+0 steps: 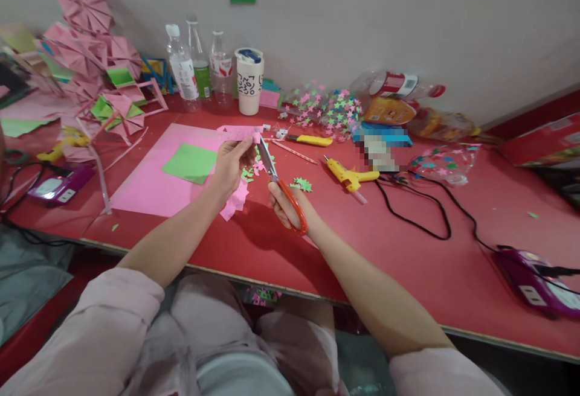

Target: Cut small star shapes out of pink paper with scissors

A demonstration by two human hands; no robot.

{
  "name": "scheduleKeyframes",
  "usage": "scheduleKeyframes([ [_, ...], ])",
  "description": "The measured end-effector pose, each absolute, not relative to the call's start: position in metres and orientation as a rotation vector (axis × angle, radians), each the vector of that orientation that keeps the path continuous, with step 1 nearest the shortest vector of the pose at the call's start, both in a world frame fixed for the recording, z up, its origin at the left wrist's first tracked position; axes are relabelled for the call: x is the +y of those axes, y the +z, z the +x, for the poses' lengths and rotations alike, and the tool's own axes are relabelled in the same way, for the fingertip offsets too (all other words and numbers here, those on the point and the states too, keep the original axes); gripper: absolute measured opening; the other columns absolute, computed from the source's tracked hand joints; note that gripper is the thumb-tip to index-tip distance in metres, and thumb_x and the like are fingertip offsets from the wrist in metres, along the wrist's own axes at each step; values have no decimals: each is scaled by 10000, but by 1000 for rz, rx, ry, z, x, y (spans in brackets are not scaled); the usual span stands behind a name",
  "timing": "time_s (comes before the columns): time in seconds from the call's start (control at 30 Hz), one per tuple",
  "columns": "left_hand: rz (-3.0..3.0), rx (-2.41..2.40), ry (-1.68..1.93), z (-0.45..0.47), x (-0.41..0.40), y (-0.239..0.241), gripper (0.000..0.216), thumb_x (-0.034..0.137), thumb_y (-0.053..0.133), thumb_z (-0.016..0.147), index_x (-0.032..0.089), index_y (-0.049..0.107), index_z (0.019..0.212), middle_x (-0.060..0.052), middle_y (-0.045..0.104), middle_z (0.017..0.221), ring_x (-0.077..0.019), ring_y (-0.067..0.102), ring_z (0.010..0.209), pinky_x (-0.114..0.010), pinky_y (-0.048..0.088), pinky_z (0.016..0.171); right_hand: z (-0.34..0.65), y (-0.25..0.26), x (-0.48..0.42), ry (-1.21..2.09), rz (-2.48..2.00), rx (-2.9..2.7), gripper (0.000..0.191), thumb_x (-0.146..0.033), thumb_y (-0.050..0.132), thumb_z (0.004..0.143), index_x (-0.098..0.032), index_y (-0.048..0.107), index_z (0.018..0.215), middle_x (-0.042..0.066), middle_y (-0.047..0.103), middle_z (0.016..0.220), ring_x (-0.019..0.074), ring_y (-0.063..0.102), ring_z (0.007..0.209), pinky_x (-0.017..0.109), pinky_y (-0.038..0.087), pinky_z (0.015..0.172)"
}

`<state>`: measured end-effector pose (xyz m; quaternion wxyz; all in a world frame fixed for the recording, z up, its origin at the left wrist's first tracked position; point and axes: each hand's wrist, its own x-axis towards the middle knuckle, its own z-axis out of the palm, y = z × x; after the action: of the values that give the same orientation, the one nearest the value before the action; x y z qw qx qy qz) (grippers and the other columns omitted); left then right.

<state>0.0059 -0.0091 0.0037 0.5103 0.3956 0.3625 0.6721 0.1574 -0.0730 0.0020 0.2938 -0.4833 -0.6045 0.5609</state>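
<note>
My left hand [233, 165] pinches a small piece of pink paper [254, 135] above the red table. My right hand [290, 203] grips orange-handled scissors [299, 213], whose blades point up and away, their tips at the paper's edge. Whether the blades have paper between them I cannot tell. Beneath my left hand a large pink sheet [140, 188] lies flat with a green paper square [190, 163] on it. Pink scraps [235, 204] rest just under the hands. A small pile of green cut stars [301, 185] sits beyond my right hand.
A yellow glue gun [351, 174] and a yellow utility knife [312, 140] lie to the right. Black cords run to a purple power strip [539, 281]. Bottles [183, 70] and a white cup [249, 85] stand by the wall. Folded pink paper shapes [90, 40] pile up at left.
</note>
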Motion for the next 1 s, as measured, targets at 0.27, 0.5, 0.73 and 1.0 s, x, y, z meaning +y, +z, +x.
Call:
scheduleKeyframes([
  [0.27,924,903,1591,5,-10,7,216,281,611,785,171,561,606,52,528,488,-24,447,403,-174,347,412,160,2,-71,1469,-1294,-1638,479,-617,433,864,-203,413,624,-84,339,290,57,295,227,184,245,286],
  [0.5,923,832,1623,1,-7,5,179,265,640,742,165,579,606,48,543,485,-22,462,406,-163,327,393,162,5,-69,1448,-1333,-1660,495,-641,455,837,-207,395,606,-86,326,297,59,302,227,188,248,283],
  [0.73,937,806,1646,-4,-6,6,229,236,626,727,172,502,545,51,529,451,-26,432,357,-177,287,362,162,14,-70,1439,-1390,-1663,482,-631,474,828,-212,386,607,-90,315,316,66,317,234,191,261,279],
  [1.0,895,892,1650,-4,-6,7,242,311,602,778,200,426,654,76,496,491,-23,472,404,-153,334,400,160,-2,-68,1271,-1442,-1735,476,-633,496,798,-207,407,605,-73,341,364,68,317,306,208,273,340],
])
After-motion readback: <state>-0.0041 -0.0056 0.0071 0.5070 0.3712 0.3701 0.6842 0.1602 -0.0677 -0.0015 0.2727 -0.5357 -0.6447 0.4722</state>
